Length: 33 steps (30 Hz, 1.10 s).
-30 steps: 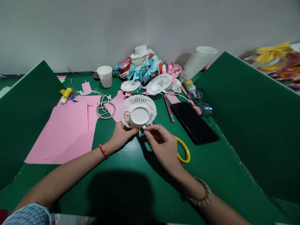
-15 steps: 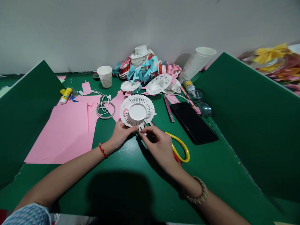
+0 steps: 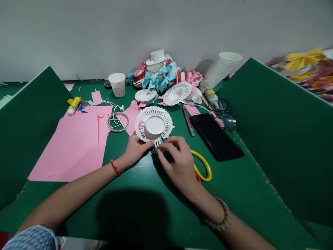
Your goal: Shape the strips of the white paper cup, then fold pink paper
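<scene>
while left hand [image 3: 134, 152] pinches cup [image 3: 155, 125], curled right hand [image 3: 180, 161] touches it.

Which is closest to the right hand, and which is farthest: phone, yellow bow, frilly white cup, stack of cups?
From the right hand, in the head view:
1. Frilly white cup: at its fingertips.
2. Phone: to the right.
3. Stack of cups: farther back, right.
4. Yellow bow: far right, past the divider.

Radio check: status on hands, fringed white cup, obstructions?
Left hand holding fringed white cup by near edge. Right hand at near strips, grip unclear. Yellow handle close beside right hand.
</scene>
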Tool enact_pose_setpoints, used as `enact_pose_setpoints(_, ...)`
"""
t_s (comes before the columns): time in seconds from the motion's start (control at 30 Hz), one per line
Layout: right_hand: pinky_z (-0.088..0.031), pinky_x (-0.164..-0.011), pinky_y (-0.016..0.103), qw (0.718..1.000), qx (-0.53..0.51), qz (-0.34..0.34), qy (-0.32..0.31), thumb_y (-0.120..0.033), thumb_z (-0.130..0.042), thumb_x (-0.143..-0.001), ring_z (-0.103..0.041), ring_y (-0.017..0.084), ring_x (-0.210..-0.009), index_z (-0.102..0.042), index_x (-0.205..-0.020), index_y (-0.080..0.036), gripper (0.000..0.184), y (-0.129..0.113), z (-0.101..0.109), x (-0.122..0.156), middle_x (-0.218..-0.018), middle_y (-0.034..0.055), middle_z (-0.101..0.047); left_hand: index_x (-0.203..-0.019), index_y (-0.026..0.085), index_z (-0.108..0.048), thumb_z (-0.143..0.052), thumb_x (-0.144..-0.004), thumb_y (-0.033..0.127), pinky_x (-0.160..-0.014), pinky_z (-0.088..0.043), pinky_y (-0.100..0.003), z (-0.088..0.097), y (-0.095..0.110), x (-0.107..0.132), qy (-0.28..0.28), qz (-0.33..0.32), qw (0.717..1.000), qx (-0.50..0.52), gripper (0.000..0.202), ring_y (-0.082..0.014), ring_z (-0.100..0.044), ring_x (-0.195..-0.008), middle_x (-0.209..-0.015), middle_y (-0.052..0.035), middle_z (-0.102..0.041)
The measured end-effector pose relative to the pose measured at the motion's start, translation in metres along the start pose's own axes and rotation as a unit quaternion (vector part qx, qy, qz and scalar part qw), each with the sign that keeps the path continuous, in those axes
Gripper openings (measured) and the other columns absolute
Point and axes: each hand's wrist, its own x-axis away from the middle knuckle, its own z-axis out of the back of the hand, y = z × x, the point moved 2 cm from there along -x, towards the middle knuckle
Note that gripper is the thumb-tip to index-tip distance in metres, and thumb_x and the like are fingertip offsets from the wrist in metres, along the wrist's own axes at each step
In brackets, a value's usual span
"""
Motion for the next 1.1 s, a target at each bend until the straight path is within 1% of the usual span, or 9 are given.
enact_pose_setpoints(0.13, -0.040, -0.068, 0.034, 0.998, -0.038, -0.055, -0.009, -0.020, -0.046, -0.085, -0.053, 0.021, -0.079, -0.054, -0.080, -0.020, 0.009, 0.004, 0.001, -0.001, -0.085, 0.0077, -0.056, -0.075, 0.009, -0.064, -0.065, -0.060, 0.020, -0.066, -0.046, -0.024, -0.001, 0.002, 0.002, -0.025, -0.024, 0.997, -0.064, 0.019, -0.0130, -0.057, -0.068, -0.074, -0.0051, -0.066)
enact_pose_setpoints(0.37, -0.037, -0.055, 0.028, 0.981, -0.126, -0.148, -0.006, -0.022, -0.052, -0.079, -0.049, 0.015, -0.058, -0.052, -0.071, -0.020, 0.009, 0.011, -0.001, 0.000, -0.066, 0.0012, -0.058, -0.073, 0.010, -0.061, -0.060, -0.061, 0.015, -0.062, -0.044, -0.021, -0.002, 0.011, 0.007, -0.047, -0.081, 0.984, -0.154, 0.014, -0.0103, -0.052, -0.062, -0.069, -0.0020, -0.062)
enact_pose_setpoints(0.43, -0.036, -0.052, 0.027, 0.968, -0.166, -0.189, -0.007, -0.024, -0.054, -0.077, -0.047, 0.013, -0.054, -0.053, -0.069, -0.019, 0.009, 0.012, -0.003, 0.000, -0.061, -0.0004, -0.056, -0.070, 0.011, -0.060, -0.059, -0.062, 0.016, -0.061, -0.044, -0.021, -0.003, 0.014, 0.008, -0.054, -0.094, 0.979, -0.171, 0.010, -0.0104, -0.052, -0.061, -0.067, -0.0011, -0.061)
enact_pose_setpoints(0.53, -0.038, -0.053, 0.026, 0.939, -0.241, -0.245, -0.003, -0.025, -0.056, -0.074, -0.047, 0.012, -0.054, -0.055, -0.070, -0.018, 0.008, 0.014, -0.005, 0.000, -0.062, -0.0003, -0.057, -0.064, 0.012, -0.058, -0.059, -0.062, 0.017, -0.059, -0.044, -0.021, -0.003, 0.015, 0.008, -0.064, -0.110, 0.973, -0.190, 0.005, -0.0102, -0.050, -0.059, -0.062, -0.0001, -0.059)
enact_pose_setpoints(0.7, -0.042, -0.056, 0.027, 0.907, -0.310, -0.284, 0.021, -0.025, -0.061, -0.069, -0.051, 0.013, -0.057, -0.057, -0.069, -0.017, 0.009, 0.014, -0.006, -0.003, -0.063, 0.0005, -0.059, -0.061, 0.013, -0.057, -0.058, -0.064, 0.018, -0.060, -0.045, -0.021, -0.003, 0.011, 0.010, -0.063, -0.137, 0.974, -0.170, 0.006, -0.0108, -0.053, -0.060, -0.066, -0.0022, -0.061)
enact_pose_setpoints(0.8, -0.042, -0.056, 0.028, 0.901, -0.319, -0.294, 0.021, -0.025, -0.062, -0.068, -0.052, 0.013, -0.057, -0.058, -0.069, -0.016, 0.009, 0.014, -0.006, -0.003, -0.063, 0.0010, -0.060, -0.064, 0.012, -0.058, -0.061, -0.064, 0.019, -0.060, -0.046, -0.022, -0.004, 0.009, 0.010, -0.065, -0.125, 0.978, -0.156, 0.008, -0.0109, -0.053, -0.060, -0.067, -0.0029, -0.062)
enact_pose_setpoints(0.93, -0.043, -0.056, 0.028, 0.899, -0.326, -0.291, 0.019, -0.024, -0.061, -0.068, -0.052, 0.013, -0.058, -0.056, -0.070, -0.017, 0.009, 0.014, -0.007, -0.003, -0.063, 0.0000, -0.058, -0.068, 0.012, -0.061, -0.065, -0.062, 0.021, -0.062, -0.047, -0.023, -0.002, 0.006, 0.008, -0.059, -0.075, 0.988, -0.123, 0.011, -0.0118, -0.055, -0.063, -0.069, -0.0037, -0.064)
enact_pose_setpoints(1.03, -0.043, -0.056, 0.026, 0.912, -0.304, -0.274, 0.026, -0.024, -0.062, -0.069, -0.052, 0.012, -0.058, -0.053, -0.073, -0.018, 0.012, 0.015, -0.006, -0.004, -0.064, -0.0013, -0.056, -0.074, 0.011, -0.064, -0.069, -0.058, 0.021, -0.067, -0.048, -0.024, 0.000, 0.003, 0.005, -0.048, -0.030, 0.997, -0.060, 0.019, -0.0132, -0.058, -0.069, -0.075, -0.0053, -0.067)
enact_pose_setpoints(1.1, -0.042, -0.055, 0.026, 0.925, -0.271, -0.265, 0.039, -0.028, -0.066, -0.067, -0.051, 0.012, -0.060, -0.051, -0.077, -0.019, 0.019, 0.019, -0.007, -0.005, -0.069, -0.0012, -0.056, -0.077, 0.010, -0.065, -0.072, -0.055, 0.021, -0.067, -0.048, -0.025, 0.001, 0.000, 0.002, -0.038, -0.002, 0.999, -0.016, 0.025, -0.0133, -0.060, -0.069, -0.077, -0.0059, -0.068)
